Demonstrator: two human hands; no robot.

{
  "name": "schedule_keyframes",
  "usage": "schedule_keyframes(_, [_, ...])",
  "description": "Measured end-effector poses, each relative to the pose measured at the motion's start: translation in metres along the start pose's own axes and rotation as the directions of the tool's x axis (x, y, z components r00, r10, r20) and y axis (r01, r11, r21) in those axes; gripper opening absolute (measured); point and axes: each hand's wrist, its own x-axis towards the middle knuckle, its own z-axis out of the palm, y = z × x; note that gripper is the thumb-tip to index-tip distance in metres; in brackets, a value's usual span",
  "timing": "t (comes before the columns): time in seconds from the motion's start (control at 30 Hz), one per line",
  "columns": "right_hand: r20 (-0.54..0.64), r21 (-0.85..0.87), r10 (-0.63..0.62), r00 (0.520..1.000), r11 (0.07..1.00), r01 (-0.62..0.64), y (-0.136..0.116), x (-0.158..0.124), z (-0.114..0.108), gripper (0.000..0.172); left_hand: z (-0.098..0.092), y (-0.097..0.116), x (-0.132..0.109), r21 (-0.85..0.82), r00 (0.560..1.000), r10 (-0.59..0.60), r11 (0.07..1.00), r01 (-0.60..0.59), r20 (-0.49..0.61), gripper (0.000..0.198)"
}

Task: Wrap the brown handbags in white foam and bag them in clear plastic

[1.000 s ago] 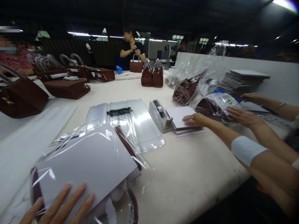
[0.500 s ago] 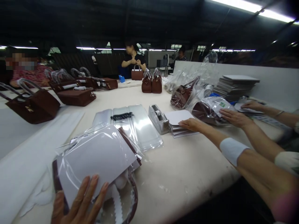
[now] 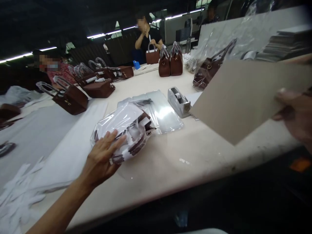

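My left hand (image 3: 102, 159) lies with its fingers stretched over a dark red handbag wrapped in a clear plastic bag (image 3: 126, 125), which rests on the pale table (image 3: 185, 152) with white card and paper inside it. My right hand (image 3: 296, 115), blurred at the right edge, pinches a large grey-brown card sheet (image 3: 241, 97). The sheet hangs tilted above the table and hides what is behind it.
A grey tape dispenser (image 3: 179, 102) and a pile of flat clear bags (image 3: 163, 112) lie past the wrapped bag. White tissue sheets (image 3: 56, 139) cover the left. Dark red handbags (image 3: 170, 61) stand further back, one (image 3: 70, 99) at the left. Other people work at the far end.
My right hand has lifted a card sheet off the stack by the dispenser and brought it toward me. My left hand stayed on the wrapped bag as my view swung left.
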Motion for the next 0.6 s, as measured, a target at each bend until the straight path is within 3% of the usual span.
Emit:
schedule_keyframes(0.03, [0.100, 0.146, 0.114, 0.989, 0.981, -0.128, 0.001, -0.027, -0.007, 0.021, -0.004, -0.003, 0.004, -0.020, 1.000, -0.017, 1.000, 0.017, 0.011, 0.058])
schedule_keyframes(0.07, [0.240, 0.214, 0.247, 0.939, 0.930, -0.299, 0.001, -0.055, -0.010, 0.028, -0.007, -0.005, 0.007, -0.031, 0.999, -0.029, 0.999, 0.029, 0.026, 0.056])
schedule_keyframes(0.1, [0.355, 0.220, 0.371, 0.858, 0.859, -0.462, 0.000, -0.083, -0.011, 0.035, -0.009, -0.005, 0.009, -0.033, 0.999, -0.035, 0.999, 0.036, 0.041, 0.055])
schedule_keyframes(0.17, [0.545, 0.177, 0.528, 0.651, 0.686, -0.705, -0.007, -0.131, -0.003, 0.046, -0.011, -0.003, 0.010, -0.021, 0.997, -0.031, 0.999, 0.032, 0.069, 0.054])
schedule_keyframes(0.23, [0.721, 0.116, 0.523, 0.456, 0.557, -0.822, -0.018, -0.164, 0.014, 0.049, -0.011, 0.000, 0.009, -0.004, 0.996, -0.018, 1.000, 0.019, 0.084, 0.053])
schedule_keyframes(0.27, [0.782, 0.113, 0.480, 0.398, 0.518, -0.848, -0.024, -0.174, 0.025, 0.047, -0.010, 0.002, 0.007, 0.003, 0.996, -0.012, 1.000, 0.012, 0.089, 0.052])
schedule_keyframes(0.3, [0.823, 0.128, 0.432, 0.370, 0.494, -0.860, -0.030, -0.181, 0.036, 0.044, -0.010, 0.003, 0.006, 0.009, 0.996, -0.010, 1.000, 0.009, 0.093, 0.052])
schedule_keyframes(0.33, [0.838, 0.155, 0.399, 0.372, 0.480, -0.863, -0.035, -0.185, 0.048, 0.039, -0.009, 0.004, 0.005, 0.014, 0.995, -0.008, 1.000, 0.007, 0.096, 0.052])
schedule_keyframes(0.43, [0.785, 0.209, 0.427, 0.448, 0.499, -0.841, -0.046, -0.188, 0.076, 0.029, -0.009, 0.006, 0.004, 0.027, 0.994, -0.001, 1.000, -0.002, 0.106, 0.052])
schedule_keyframes(0.6, [0.679, 0.188, 0.522, 0.516, 0.555, -0.810, -0.051, -0.194, 0.093, 0.022, -0.010, 0.008, 0.003, 0.031, 0.993, 0.016, 0.999, -0.020, 0.120, 0.051])
